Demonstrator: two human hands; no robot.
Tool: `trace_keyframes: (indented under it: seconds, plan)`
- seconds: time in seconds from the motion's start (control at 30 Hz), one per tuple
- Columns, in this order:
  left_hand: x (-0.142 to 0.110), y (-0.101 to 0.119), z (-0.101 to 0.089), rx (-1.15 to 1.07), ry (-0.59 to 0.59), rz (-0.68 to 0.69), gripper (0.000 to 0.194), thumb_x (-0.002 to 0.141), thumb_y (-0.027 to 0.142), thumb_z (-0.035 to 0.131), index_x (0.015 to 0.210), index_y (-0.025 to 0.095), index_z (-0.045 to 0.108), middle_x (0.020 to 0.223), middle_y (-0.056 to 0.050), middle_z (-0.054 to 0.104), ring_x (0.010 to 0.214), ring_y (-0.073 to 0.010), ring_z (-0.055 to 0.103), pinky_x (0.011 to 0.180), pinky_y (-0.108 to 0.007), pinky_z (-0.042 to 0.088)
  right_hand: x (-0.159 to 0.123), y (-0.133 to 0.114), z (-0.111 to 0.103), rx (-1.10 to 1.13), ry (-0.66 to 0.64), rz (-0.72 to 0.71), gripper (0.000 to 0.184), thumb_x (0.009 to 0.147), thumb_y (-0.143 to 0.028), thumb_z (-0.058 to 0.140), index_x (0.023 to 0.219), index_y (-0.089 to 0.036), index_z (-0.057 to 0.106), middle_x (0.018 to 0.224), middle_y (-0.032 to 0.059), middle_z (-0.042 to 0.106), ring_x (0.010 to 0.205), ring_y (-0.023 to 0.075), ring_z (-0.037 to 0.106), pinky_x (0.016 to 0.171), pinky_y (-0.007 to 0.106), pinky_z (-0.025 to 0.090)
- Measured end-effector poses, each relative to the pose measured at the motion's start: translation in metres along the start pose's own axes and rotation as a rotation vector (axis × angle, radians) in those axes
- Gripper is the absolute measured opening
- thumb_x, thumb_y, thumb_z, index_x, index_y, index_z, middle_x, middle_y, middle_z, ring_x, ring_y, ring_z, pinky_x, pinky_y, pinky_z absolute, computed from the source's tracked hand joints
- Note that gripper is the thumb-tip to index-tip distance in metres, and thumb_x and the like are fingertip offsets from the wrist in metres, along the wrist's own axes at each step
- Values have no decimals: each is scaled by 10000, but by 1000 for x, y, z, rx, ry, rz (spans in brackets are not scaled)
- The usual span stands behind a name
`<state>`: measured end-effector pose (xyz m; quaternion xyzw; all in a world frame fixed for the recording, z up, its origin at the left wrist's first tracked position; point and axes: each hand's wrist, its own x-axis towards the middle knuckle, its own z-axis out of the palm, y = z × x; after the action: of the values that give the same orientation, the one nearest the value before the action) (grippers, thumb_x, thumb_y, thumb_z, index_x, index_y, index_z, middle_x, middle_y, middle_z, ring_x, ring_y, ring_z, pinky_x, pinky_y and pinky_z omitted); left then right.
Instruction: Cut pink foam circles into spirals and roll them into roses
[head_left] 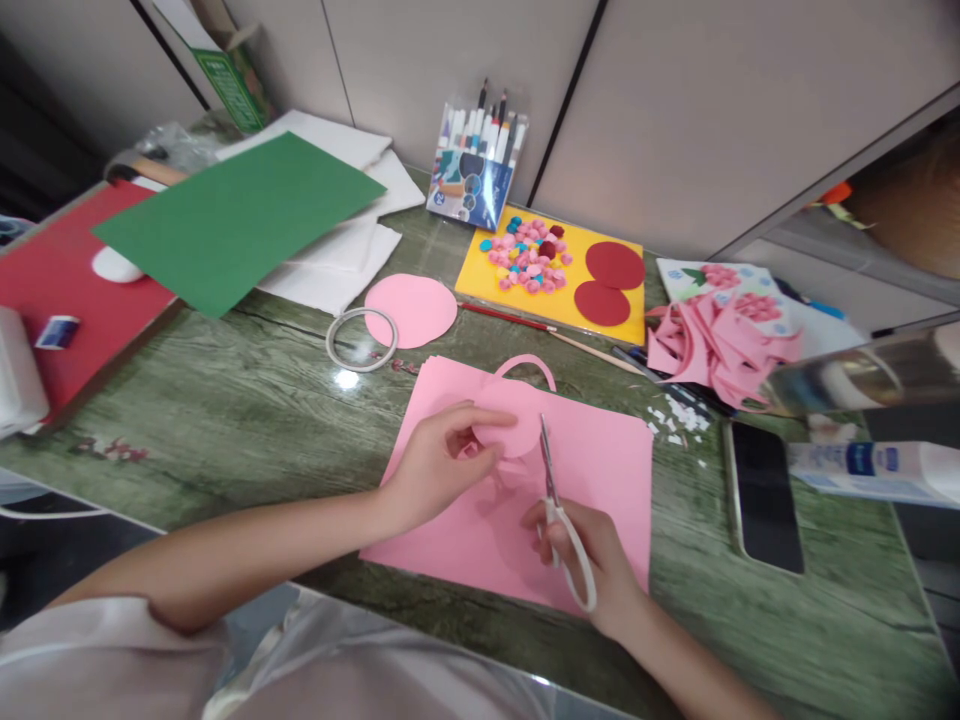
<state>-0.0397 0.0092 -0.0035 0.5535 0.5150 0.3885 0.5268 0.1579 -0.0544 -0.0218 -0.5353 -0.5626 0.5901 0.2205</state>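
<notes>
Taking the pink sheet [592,450] as my landmark: left of it I see bare worktop [225,410] up to the red board [67,290]. Just beyond its far-left corner lies a tape ring [361,339]. Right of it a phone [765,495] blocks the way, with paper scraps [679,415] near the far-right corner.

No legible text from where I sit. Marker pack [475,170] carries print, too blurred to read. Green box [234,85] and white tube [874,470] bear labels; I can't make out the lettering.
</notes>
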Motion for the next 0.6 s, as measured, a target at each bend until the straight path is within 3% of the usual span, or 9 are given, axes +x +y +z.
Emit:
trace_keyframes:
  seconds: [0.6]
  plan:
    - [0,1,-2,1,-21,13,239,726,142,574,942,196,664,915,-48,641,806,-140,550,649,-239,442,0,-3,0,-22,0,2,518,812,-624,356,763,-150,561,550,-12,453,529,127,441,509,246,354]
